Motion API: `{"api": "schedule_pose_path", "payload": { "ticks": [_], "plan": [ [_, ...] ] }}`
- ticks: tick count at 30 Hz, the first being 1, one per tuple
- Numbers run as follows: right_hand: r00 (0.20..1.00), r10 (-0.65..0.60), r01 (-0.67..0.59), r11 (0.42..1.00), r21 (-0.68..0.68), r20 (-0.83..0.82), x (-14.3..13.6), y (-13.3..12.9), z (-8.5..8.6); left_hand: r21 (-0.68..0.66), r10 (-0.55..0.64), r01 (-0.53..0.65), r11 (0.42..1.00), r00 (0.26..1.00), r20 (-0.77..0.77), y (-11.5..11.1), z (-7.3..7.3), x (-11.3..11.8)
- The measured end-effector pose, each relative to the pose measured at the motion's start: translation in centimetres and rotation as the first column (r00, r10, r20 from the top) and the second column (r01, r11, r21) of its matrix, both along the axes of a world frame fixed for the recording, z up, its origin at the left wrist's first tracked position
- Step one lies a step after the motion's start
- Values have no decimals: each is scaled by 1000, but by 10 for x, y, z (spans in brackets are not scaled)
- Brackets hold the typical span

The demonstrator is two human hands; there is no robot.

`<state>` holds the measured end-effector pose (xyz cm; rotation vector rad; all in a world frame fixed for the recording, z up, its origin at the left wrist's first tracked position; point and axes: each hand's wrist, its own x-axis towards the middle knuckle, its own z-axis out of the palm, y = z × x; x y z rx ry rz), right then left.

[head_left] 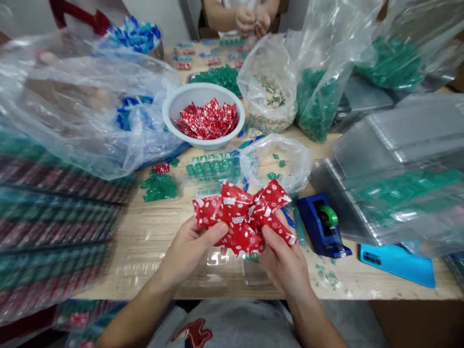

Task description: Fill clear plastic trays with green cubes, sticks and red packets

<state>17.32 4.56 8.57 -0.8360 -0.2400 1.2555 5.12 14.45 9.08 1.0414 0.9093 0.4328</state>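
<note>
Several red packets with white patterns (237, 217) are bunched between my two hands above the near part of the wooden table. My left hand (197, 241) pinches the packets on the left, its thumb on top. On the right, my right hand (284, 251) holds others, thumb also on top, fingers partly hidden underneath. Beyond them a pale bowl (203, 143) holds more red packets. A clear tray with green pieces (210, 166) lies between the bowl and my hands. Just behind the held packets is an open plastic bag (300, 166) with a few green pieces inside.
Stacked filled trays (54, 217) stand at the left, near a large plastic bag (90, 101). A blue tape dispenser (319, 224), a blue phone (397, 265) and clear boxes (398, 140) are on the right. Another person's hands (253, 21) are across the table.
</note>
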Motion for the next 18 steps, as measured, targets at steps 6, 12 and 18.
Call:
{"api": "schedule_pose_path", "payload": {
  "ticks": [6, 12, 18],
  "plan": [
    [970, 104, -75, 988, -137, 221, -6, -3, -17, -69, 18, -18, 997, 1000, 1, 4, -4, 14],
    [901, 39, 45, 982, -182, 433, -2, 11, -13, -30, 68, -69, 997, 997, -39, 8, -1, 32],
    [912, 19, -8, 1000, -28, 411, 6, 13, -15, 354, 236, -178, 918, 963, -128, 106, 11, 65]
  ]
}}
